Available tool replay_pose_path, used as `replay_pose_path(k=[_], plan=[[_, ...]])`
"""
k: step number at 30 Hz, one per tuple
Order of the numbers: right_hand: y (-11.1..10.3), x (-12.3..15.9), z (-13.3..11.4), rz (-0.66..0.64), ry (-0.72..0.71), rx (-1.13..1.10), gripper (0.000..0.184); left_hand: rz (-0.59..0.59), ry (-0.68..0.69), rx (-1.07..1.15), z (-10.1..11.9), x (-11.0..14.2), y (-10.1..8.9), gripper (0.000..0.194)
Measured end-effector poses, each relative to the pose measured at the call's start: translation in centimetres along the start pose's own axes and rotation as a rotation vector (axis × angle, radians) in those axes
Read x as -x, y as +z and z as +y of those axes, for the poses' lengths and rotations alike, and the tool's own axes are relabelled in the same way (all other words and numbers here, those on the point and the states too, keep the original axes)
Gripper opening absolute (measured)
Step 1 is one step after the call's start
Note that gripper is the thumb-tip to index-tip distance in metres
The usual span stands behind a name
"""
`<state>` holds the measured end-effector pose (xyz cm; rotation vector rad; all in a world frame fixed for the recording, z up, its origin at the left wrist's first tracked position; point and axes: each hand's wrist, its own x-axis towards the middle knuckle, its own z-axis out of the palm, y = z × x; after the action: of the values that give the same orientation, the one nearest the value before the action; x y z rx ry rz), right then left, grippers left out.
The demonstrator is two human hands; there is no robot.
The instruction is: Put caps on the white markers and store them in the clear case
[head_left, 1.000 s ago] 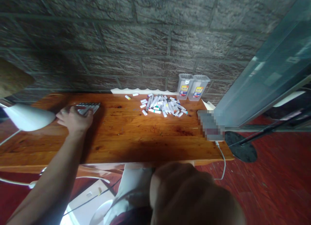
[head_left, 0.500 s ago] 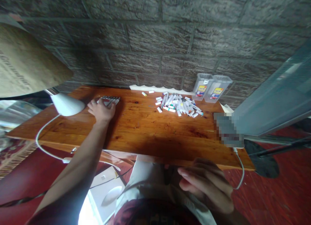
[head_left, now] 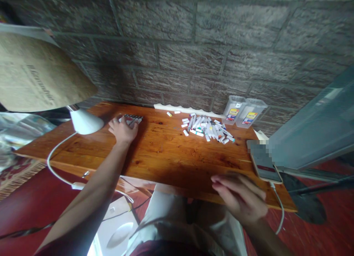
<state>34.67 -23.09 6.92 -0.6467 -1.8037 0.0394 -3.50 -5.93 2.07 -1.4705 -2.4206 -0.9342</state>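
My left hand is at the left part of the desk, its fingers closed round a row of markers lying side by side. Dark ends of these markers show past my fingers; the rest is covered. Over the desk's front edge, my right hand hovers with its fingers pressed together. Whatever is in it, if anything, is hidden. A loose pile of white and grey markers and caps lies near the wall, right of centre. Two small white caps sit apart, left of the pile.
Two clear plastic containers stand against the stone wall. A white wavy-edged strip lies along the wall. On the right is a phone with a cable. A lamp with a brown shade stands left on the wooden desk.
My right hand has risen from below the desk edge to over it. My left hand stays on the row of markers. The camera view has shifted slightly.
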Motion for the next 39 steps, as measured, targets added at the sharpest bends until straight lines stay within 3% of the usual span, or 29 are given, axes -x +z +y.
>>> replay_pose_path(k=[3,7,11,15,19,24,29,33,39], plan=[[1.1,-3.1,4.5,-0.083,0.18,0.136,0.025,0.01,0.025,0.004,0.2,0.1,-0.1,0.041],[2.7,-6.5,12.3,-0.234,0.103,0.228,0.026,0.04,0.042,-0.02,0.2,0.2,0.1,0.041],[2.5,-5.4,16.8,-0.121,0.251,0.269,0.029,0.06,0.08,-0.039,0.3,0.5,0.3,0.04],[1.7,-3.4,17.0,-0.087,0.354,0.24,0.033,0.07,0.193,0.015,2.0,1.0,0.0,0.04],[2.3,-3.2,16.5,-0.105,0.441,0.141,0.037,-0.195,0.511,0.137,6.5,1.5,-0.8,0.037],[2.7,-3.1,17.0,-0.098,0.49,0.063,0.038,-0.365,0.588,0.267,13.6,2.4,-0.6,0.035],[2.1,-2.7,17.9,-0.043,0.554,0.064,0.039,-0.509,0.608,0.175,18.9,3.3,1.8,0.036],[2.0,-2.8,18.4,-0.003,0.54,0.073,0.037,-0.546,0.557,0.043,21.0,4.2,3.5,0.034],[1.9,-3.1,18.3,-0.04,0.496,0.105,0.036,-0.54,0.557,0.007,21.0,5.0,4.4,0.032]])
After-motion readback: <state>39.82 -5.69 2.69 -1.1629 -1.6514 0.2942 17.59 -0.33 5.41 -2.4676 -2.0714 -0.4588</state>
